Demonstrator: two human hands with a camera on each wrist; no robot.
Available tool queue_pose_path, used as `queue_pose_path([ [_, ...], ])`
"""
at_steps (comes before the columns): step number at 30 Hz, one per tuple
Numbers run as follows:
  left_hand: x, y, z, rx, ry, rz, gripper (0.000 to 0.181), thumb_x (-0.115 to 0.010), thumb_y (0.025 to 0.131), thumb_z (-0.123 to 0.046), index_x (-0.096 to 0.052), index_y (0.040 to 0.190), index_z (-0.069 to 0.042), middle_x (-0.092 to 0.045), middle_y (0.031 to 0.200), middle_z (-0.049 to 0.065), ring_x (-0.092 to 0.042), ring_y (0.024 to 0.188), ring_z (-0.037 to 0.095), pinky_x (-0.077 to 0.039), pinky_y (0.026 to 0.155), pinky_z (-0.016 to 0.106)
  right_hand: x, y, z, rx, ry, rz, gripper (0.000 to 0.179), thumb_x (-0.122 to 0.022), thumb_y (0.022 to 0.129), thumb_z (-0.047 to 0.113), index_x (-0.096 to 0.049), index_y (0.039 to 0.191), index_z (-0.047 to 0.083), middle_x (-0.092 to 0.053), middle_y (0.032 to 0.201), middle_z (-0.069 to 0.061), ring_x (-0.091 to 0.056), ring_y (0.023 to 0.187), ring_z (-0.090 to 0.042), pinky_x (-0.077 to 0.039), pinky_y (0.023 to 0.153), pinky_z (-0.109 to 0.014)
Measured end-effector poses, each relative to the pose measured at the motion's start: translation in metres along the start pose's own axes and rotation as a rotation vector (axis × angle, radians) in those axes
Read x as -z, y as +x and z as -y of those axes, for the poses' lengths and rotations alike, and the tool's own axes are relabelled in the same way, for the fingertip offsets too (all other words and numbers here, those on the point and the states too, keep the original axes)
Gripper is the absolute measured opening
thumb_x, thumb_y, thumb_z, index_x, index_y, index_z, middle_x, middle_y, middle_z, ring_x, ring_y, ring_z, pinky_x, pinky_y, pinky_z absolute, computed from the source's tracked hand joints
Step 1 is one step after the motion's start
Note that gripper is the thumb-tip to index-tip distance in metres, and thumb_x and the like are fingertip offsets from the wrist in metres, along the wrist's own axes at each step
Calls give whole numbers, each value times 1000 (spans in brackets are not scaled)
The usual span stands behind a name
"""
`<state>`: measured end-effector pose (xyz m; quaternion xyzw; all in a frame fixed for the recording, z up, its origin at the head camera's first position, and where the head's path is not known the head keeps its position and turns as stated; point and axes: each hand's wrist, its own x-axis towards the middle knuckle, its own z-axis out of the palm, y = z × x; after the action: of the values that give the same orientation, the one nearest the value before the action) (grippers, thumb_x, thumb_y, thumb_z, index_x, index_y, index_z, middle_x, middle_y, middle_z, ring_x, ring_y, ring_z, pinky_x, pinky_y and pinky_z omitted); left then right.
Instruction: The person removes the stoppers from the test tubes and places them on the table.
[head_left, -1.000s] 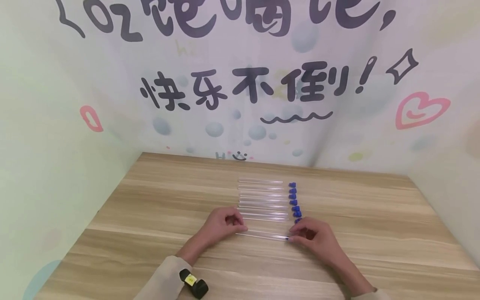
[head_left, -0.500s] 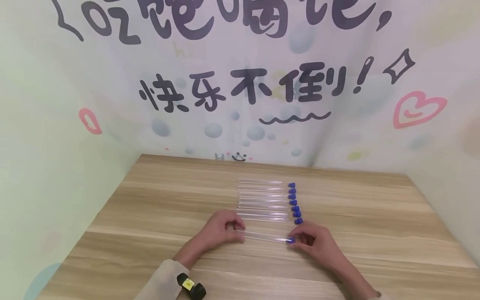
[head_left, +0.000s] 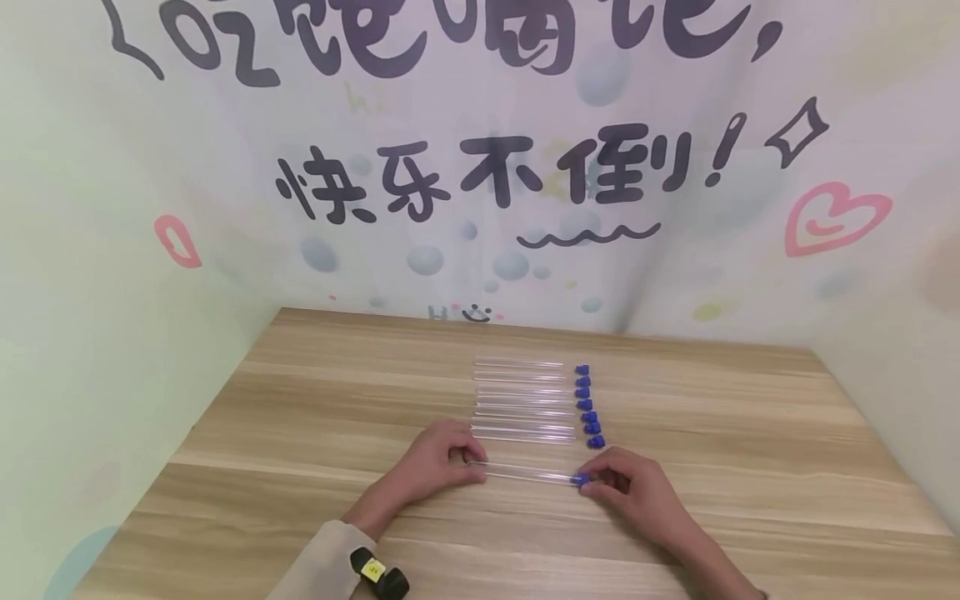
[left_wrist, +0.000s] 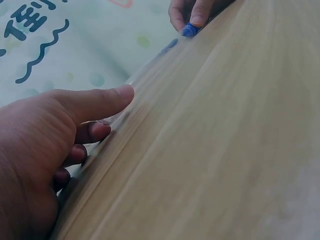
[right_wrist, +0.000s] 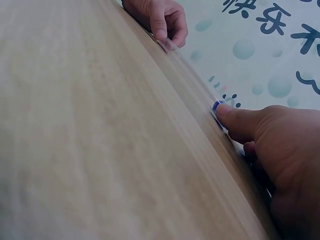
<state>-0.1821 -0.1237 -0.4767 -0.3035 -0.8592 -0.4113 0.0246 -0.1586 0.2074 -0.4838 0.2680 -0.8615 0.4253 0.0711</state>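
Observation:
A clear test tube [head_left: 525, 473] lies crosswise in front of the person, at the near side of a row of similar tubes. Its left end is pinched between thumb and fingers of the left hand [head_left: 441, 457]. At the other end the right hand [head_left: 641, 492] pinches a blue cap [head_left: 580, 480], which sits at the tube's mouth. How deep the cap goes in is too small to tell. In the right wrist view the thumb covers most of that blue cap [right_wrist: 217, 106]; the left wrist view shows the cap [left_wrist: 189, 30] between the far fingertips.
Several clear tubes [head_left: 521, 403] lie parallel behind the hands on the wooden table [head_left: 337, 375]. Beside their right ends runs a column of several loose blue caps [head_left: 584, 405]. A printed white curtain [head_left: 480, 275] stands behind the table's back edge.
The right hand has shifted slightly toward the person, uncovering the nearest loose cap in the column. The pinched blue cap shows more at the tube's end. The left hand has barely moved.

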Motion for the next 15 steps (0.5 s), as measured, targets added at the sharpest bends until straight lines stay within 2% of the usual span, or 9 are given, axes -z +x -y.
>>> queue_pose_path([
  [5, -1, -1, -1, 64, -82, -6, 13, -81, 77, -29, -70, 82, -23, -59, 75, -14, -53, 71, 6, -42, 67, 25, 1, 0, 0, 4, -15, -11, 19, -78, 79, 16, -71, 94, 25, -62, 81, 16, -53, 63, -5, -44, 54, -22],
  [9, -2, -2, -3, 113, -149, -9, 11, -79, 79, -28, -70, 83, -22, -59, 73, -13, -53, 68, 6, -44, 63, 24, 1, -1, 2, -8, 1, -13, 18, -76, 82, 15, -71, 95, 26, -65, 88, 16, -60, 74, -7, -49, 62, -24],
  [15, -1, -3, -4, 128, -200, -23, 11, -77, 82, -26, -70, 86, -18, -59, 74, -11, -53, 69, 7, -45, 63, 24, 1, 0, 8, -55, 45, -23, 17, -74, 83, 16, -70, 97, 25, -67, 90, 14, -62, 74, -8, -50, 62, -25],
])
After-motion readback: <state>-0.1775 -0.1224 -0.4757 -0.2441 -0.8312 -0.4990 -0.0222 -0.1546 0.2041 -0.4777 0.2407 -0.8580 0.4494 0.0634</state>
